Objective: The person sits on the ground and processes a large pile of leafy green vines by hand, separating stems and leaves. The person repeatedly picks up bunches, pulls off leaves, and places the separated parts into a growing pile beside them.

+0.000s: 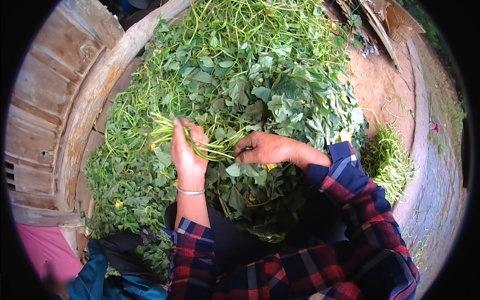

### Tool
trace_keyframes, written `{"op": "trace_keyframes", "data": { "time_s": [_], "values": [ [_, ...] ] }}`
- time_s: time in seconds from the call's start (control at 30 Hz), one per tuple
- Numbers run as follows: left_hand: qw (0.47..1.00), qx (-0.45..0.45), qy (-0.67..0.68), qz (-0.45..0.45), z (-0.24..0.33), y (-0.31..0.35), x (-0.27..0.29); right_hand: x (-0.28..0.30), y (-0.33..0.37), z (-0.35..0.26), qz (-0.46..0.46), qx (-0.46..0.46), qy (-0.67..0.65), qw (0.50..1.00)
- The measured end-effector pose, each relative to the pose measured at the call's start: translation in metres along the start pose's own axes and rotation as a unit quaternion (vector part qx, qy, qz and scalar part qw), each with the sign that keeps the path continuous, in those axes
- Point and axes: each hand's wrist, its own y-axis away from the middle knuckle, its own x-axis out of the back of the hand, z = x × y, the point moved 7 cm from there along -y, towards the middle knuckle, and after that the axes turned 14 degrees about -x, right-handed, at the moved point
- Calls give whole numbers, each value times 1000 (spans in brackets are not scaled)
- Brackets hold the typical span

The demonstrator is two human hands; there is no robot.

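My left hand [187, 147], wearing a thin silver bracelet [190, 191], is wrapped round a bunch of slender green stems [162, 128]. The stem ends stick out on its left, and longer ones reach right toward the other hand. My right hand [275, 150] is closed in a pinch at the right tips of these stems. A green leaf [233, 170] hangs just below its fingertips. Under and beyond both hands spreads a big heap of leafy green vines [240, 90], with a few yellow flowers among the leaves.
A pile of bare pale-green stems [388, 165] lies on the ground to the right. Wooden planks [55, 100] and a log beam [92, 107] border the left. Pink cloth [47, 252] and teal cloth [115, 280] show at lower left. A woven basket [400, 25] stands at far right.
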Motion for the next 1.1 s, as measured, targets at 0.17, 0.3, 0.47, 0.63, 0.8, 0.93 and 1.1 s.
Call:
{"op": "trace_keyframes", "data": {
  "time_s": [0.17, 0.3, 0.47, 0.63, 0.8, 0.93, 1.1],
  "values": [
    [997, -48, -46, 28, 1, 7, -2, 4, 6, -3, 11, -130, 6, 991],
    [993, -87, -77, 28, 4, 14, -12, 10, 0, -2, 87, -165, -4, 982],
    [994, -106, -16, 18, 20, 5, -6, 50, 9, 17, 216, -230, 162, 935],
    [988, -79, 129, -21, 29, -9, 10, 98, 36, 4, 485, -105, 449, 743],
    [984, -53, 173, -10, 17, -9, 20, 51, 23, -19, 291, 113, 143, 939],
    [977, -25, 209, -32, 0, -4, 8, -15, 8, -28, 136, 171, -15, 976],
    [983, -18, 171, -55, -10, 2, 1, -36, -11, -3, -48, 54, -165, 984]
  ]
}}
